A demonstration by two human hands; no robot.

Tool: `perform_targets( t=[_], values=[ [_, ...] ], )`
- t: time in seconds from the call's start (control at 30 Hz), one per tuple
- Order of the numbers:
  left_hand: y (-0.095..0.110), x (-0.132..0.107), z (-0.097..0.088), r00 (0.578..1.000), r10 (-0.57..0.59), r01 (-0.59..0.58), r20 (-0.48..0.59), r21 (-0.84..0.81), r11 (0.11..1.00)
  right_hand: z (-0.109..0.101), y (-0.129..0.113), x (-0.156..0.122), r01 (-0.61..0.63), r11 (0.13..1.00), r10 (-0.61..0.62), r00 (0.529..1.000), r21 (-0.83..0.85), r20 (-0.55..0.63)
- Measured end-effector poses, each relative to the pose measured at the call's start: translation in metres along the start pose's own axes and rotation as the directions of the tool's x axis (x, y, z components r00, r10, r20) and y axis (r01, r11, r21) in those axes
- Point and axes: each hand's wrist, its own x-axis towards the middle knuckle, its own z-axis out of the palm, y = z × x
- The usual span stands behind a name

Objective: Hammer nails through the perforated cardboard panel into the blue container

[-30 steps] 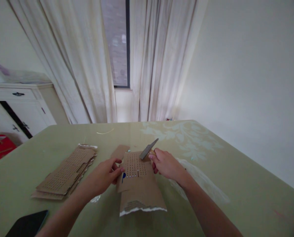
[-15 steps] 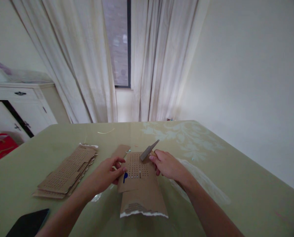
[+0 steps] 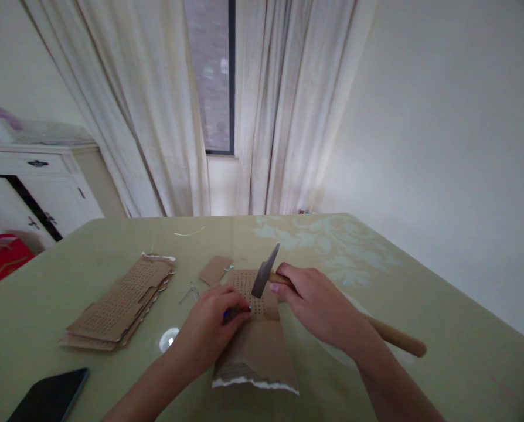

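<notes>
My right hand (image 3: 317,299) is wrapped round the wooden handle of a hammer (image 3: 265,272), close to its metal head. The head hangs just over a piece of cardboard (image 3: 257,346) punched with rows of small holes. My left hand (image 3: 213,322) lies across the cardboard's left side, thumb and fingers pinched on a small nail (image 3: 250,308) that is mostly hidden by the fingertips. A bit of the blue mark on the cardboard shows under these fingers. Several loose nails (image 3: 190,292) lie left of the cardboard.
A stack of hole-punched cardboard pieces (image 3: 121,299) lies at the left. Behind my left hand is a small cardboard scrap (image 3: 217,269). A round clear object (image 3: 169,339) and a dark phone (image 3: 48,395) are on the glossy table (image 3: 420,310). Curtains hang beyond.
My left hand has moved right, from the cardboard's edge to the upright nail, and pinches it. The hammer has turned and shifted slightly, its head lower; more of its handle shows.
</notes>
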Motion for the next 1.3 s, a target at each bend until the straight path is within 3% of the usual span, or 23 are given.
perform_targets(
  t=[0.2, 0.43, 0.63, 0.8, 0.87, 1.03, 1.2, 1.3],
  values=[
    [0.001, -0.004, 0.008, 0.998, 0.054, -0.052, -0.021, 0.064, 0.997, -0.012, -0.012, -0.015, 0.074, 0.994, -0.065, 0.992, 0.081, -0.111],
    [0.002, -0.004, 0.012, 0.997, 0.071, -0.069, -0.019, 0.097, 0.993, -0.002, -0.001, -0.018, 0.089, 0.996, -0.089, 0.991, -0.009, -0.102],
    [0.0, -0.005, 0.014, 0.997, 0.077, -0.075, -0.009, 0.104, 0.992, 0.001, -0.011, -0.022, 0.149, 0.989, -0.146, 0.976, 0.009, -0.159],
    [-0.001, -0.006, 0.014, 0.998, 0.069, -0.069, -0.003, 0.065, 0.995, 0.012, -0.015, -0.022, 0.064, 0.987, -0.06, 0.998, -0.147, 0.03],
    [-0.001, -0.006, 0.013, 0.998, 0.059, -0.059, -0.003, 0.042, 0.997, 0.014, -0.013, -0.023, 0.051, 0.99, -0.05, 0.999, -0.13, 0.017],
    [0.005, -0.008, 0.006, 0.999, 0.017, -0.017, 0.031, 0.015, 1.0, 0.019, -0.002, -0.025, 0.113, 0.99, -0.1, 0.984, 0.087, -0.149],
    [0.01, -0.011, 0.0, 0.997, 0.017, -0.019, 0.07, 0.021, 1.0, 0.034, 0.002, -0.022, 0.048, 0.993, -0.042, 0.997, -0.109, 0.057],
    [0.01, -0.011, 0.0, 0.997, 0.016, -0.018, 0.076, 0.035, 0.999, 0.038, 0.0, -0.021, 0.047, 0.995, -0.045, 0.999, -0.089, 0.03]
  ],
)
